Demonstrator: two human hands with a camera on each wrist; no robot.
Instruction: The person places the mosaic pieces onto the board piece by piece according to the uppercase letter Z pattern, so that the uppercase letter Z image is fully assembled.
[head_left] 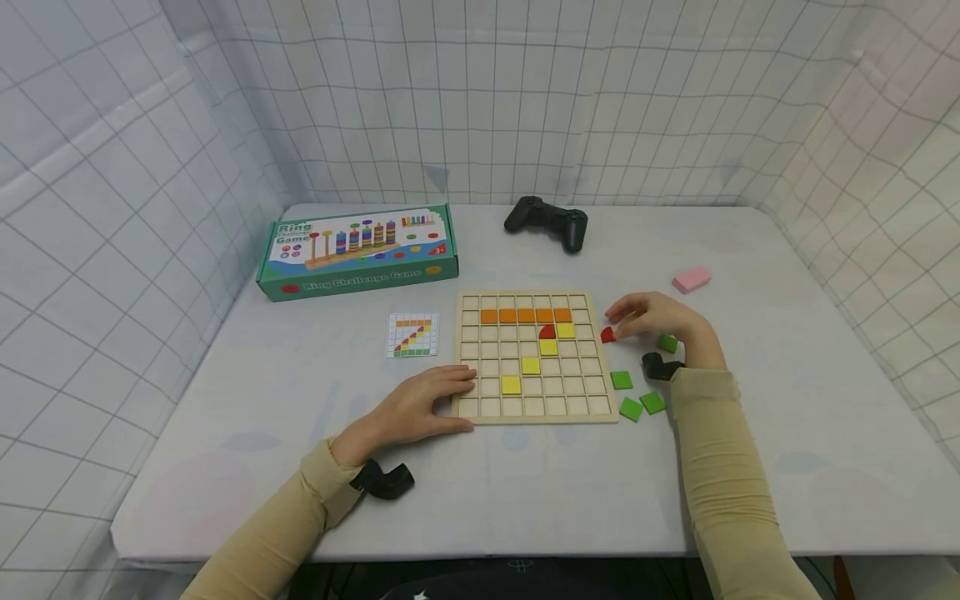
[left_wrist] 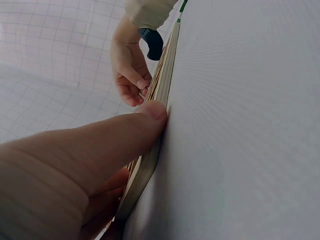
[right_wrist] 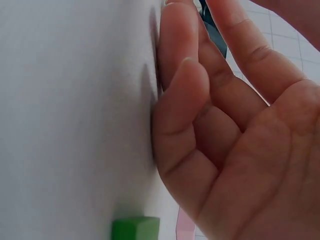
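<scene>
1. Right hand: thumb and fingers bent, tips close together at the red piece; whether the piece is pinched or merely touched cannot be told – it does not show in the right wrist view.
2. Governing relation (head view, 12 being the far side): the red piece lies between 8 and 9 o'clock from the right hand's middle, on the worktop, just outside the 3 o'clock rim of the grid board; contact with the rim is unclear; the right hand is much the nearer; the piece is too small to judge a long axis.
3. Left hand: fingers extended over the board's rim between 8 and 9 o'clock, thumb by the near corner at 8; no loose piece shows in it.
4. Edges and room: the board spreads toward 9 o'clock from the red piece – its rim comes first; bare cells flank the yellow tiles, which slant from 1 toward 7 o'clock; the orange tiles line the 12 o'clock side.
5. Near obstructions: one green tile just at 6 o'clock of the right hand; three further green tiles between 6 and 7; pink block between 1 and 2, apart.
</scene>
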